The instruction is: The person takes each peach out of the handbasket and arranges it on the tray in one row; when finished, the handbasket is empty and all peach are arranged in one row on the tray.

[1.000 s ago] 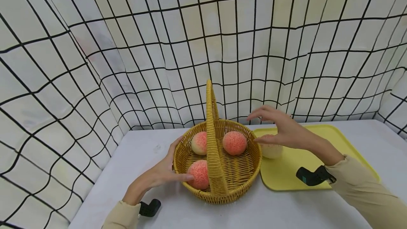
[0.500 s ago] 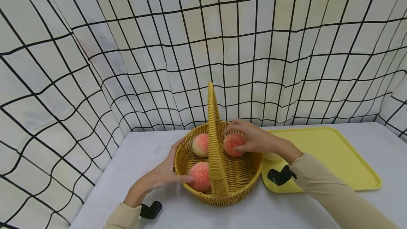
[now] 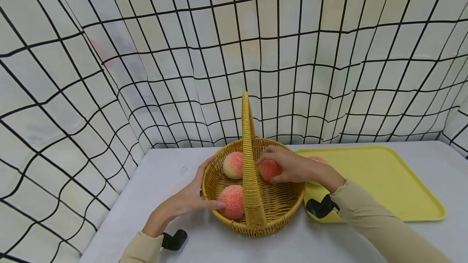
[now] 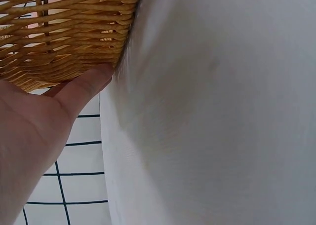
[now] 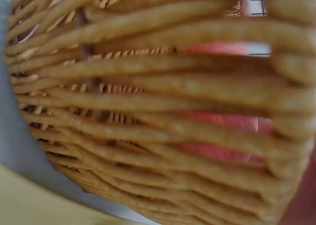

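Note:
A round yellow wicker basket point(image 3: 252, 230) with a tall handle stands mid-table. My left hand point(image 3: 188, 198) holds its left side, with the thumb reaching over the rim by the front peach point(image 3: 232, 203). The left wrist view shows a finger point(image 4: 84, 89) against the outer weave. Inside the basket, my right hand point(image 3: 289, 164) grips a pink-red peach point(image 3: 269, 169) on the right of the handle. Another peach point(image 3: 232, 165) lies at the back left, partly behind the handle. In the right wrist view, basket weave point(image 5: 148, 101) hides most of that hand.
A yellow tray point(image 3: 380, 186) lies on the white table point(image 3: 215, 246) to the basket's right. One more peach point(image 3: 317, 159) sits on its left end, mostly hidden by my right wrist. Black netting point(image 3: 278, 72) over white cloth rises behind and at the left.
My right hand has moved left from over the tray into the basket and taken hold of the right-hand peach. More red shows on the tray's peach. My left hand stays on the basket.

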A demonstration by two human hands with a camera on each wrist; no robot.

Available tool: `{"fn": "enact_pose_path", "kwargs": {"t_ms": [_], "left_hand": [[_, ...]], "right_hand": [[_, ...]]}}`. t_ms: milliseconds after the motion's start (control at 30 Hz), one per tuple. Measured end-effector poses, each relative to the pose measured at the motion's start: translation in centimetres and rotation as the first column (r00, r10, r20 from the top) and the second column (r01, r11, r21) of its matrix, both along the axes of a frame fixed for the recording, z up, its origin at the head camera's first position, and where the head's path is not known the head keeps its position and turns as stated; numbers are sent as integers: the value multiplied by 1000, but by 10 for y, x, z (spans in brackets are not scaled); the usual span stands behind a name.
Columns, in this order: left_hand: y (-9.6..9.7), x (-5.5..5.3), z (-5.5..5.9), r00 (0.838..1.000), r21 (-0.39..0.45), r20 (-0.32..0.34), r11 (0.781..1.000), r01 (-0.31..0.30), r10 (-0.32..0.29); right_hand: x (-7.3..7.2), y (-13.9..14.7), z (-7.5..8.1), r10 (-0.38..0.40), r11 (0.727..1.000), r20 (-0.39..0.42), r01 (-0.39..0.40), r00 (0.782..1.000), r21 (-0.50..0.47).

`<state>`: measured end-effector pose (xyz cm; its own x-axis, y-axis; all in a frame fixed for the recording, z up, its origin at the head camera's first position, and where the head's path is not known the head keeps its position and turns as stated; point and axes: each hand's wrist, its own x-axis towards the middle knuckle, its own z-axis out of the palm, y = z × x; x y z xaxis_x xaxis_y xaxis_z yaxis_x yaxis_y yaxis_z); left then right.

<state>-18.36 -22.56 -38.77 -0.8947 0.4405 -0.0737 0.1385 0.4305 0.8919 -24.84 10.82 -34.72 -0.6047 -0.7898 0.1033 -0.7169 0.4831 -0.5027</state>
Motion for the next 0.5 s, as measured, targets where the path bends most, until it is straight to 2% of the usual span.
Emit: {"fn": "enact_pose_path", "kwargs": {"t_ms": [233,500], "left_hand": [[-2,4,2,1000,-8,2,1000,-14,14],[0,1,1,1000,0,-3,1000,-7,7]], "right_hand": [[6,-3,-1,39,999,69,-40,997,16],[7,-6,-3,92,993,42,-95,995,66]]}}
